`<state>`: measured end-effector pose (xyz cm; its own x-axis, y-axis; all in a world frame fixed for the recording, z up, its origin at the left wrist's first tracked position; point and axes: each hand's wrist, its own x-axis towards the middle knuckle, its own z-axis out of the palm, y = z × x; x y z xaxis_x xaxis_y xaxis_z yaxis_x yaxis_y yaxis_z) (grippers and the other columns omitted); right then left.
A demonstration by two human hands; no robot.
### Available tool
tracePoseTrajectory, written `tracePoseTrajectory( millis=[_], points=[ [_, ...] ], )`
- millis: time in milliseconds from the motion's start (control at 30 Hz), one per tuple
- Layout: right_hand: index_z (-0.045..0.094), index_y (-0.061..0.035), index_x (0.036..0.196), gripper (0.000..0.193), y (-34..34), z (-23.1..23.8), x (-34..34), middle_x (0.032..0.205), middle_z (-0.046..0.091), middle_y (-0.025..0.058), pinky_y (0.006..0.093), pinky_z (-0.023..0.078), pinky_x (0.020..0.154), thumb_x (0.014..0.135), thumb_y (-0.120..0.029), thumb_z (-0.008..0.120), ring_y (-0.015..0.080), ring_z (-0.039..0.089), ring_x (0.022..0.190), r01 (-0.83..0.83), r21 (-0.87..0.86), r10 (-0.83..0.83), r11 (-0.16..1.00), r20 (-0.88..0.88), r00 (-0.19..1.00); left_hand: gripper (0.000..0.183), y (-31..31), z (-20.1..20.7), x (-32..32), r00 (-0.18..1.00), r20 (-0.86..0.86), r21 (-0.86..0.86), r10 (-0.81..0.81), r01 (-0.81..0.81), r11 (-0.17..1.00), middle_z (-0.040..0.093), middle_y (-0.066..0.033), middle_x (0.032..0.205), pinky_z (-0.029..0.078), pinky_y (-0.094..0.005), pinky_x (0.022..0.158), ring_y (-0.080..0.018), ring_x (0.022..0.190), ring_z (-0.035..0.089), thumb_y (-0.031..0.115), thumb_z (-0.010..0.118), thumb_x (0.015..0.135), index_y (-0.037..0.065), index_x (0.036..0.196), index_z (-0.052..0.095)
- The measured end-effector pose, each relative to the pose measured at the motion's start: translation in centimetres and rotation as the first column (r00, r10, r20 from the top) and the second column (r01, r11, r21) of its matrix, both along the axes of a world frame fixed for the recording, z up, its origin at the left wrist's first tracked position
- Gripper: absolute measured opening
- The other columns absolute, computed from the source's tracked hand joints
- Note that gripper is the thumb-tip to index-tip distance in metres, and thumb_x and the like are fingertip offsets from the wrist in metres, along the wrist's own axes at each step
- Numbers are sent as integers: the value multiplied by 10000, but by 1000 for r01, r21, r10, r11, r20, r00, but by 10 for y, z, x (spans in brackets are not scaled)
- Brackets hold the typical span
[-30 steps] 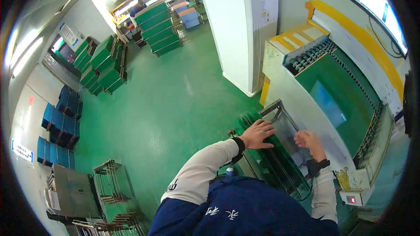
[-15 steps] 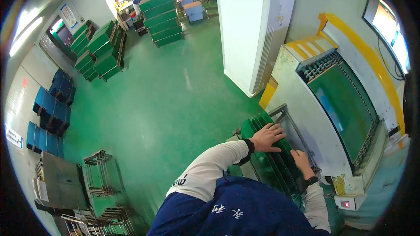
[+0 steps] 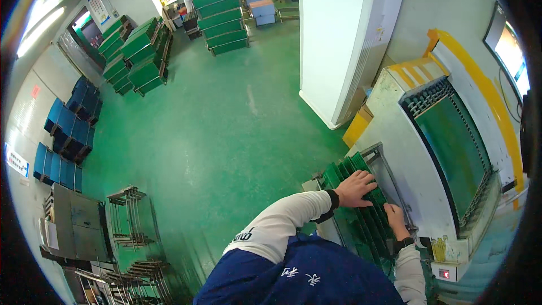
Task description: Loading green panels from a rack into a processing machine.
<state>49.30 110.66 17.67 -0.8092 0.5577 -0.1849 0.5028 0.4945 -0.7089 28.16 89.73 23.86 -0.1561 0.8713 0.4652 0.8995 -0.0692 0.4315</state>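
Note:
Several green flat panels (image 3: 345,170) stand on edge side by side in a metal rack (image 3: 386,165) beside a cream machine. My left hand (image 3: 355,187) lies flat on the panels' top edges, fingers spread. My right hand (image 3: 396,219) rests on the panels nearer to me, close to the rack's right rail; whether it grips one I cannot tell. Both arms wear pale sleeves with dark cuffs.
The cream machine (image 3: 412,164) holds a large green panel (image 3: 455,146) on its bed and has a yellow rim. A white pillar (image 3: 339,34) stands behind. Green carts (image 3: 221,18), blue crates (image 3: 68,135) and empty wire racks (image 3: 131,214) stand on the green floor.
My view has tilted, so rack and machine sit lower right. My left hand stays on the panel tops while my right hand has dropped from the machine's edge to the nearer panels.

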Motion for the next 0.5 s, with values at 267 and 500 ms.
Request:
tracePoseTrajectory(
  millis=[267, 500],
  points=[
    [601, 63, 739, 524, 8, -8, 1, 654, 565, 239, 461, 386, 613, 919, -425, 544, 364, 544, 615, -39, 118, 27, 992, 98, 995, 464, 8, -9, 1, 999, -32, -52, 21, -23, 998, 557, -87, 872, 353, -390, 924, -257, 946, 504, 500, 694, 725, 56, 847, 637],
    [614, 53, 750, 539, -9, 3, -5, 699, 583, 263, 490, 381, 615, 925, -449, 519, 413, 572, 668, 28, 171, -50, 985, 130, 990, 465, 8, -19, -1, 999, -39, -100, 18, -22, 995, 553, -81, 819, 367, -408, 911, -261, 878, 517, 529, 649, 773, 67, 803, 607]
  ],
)
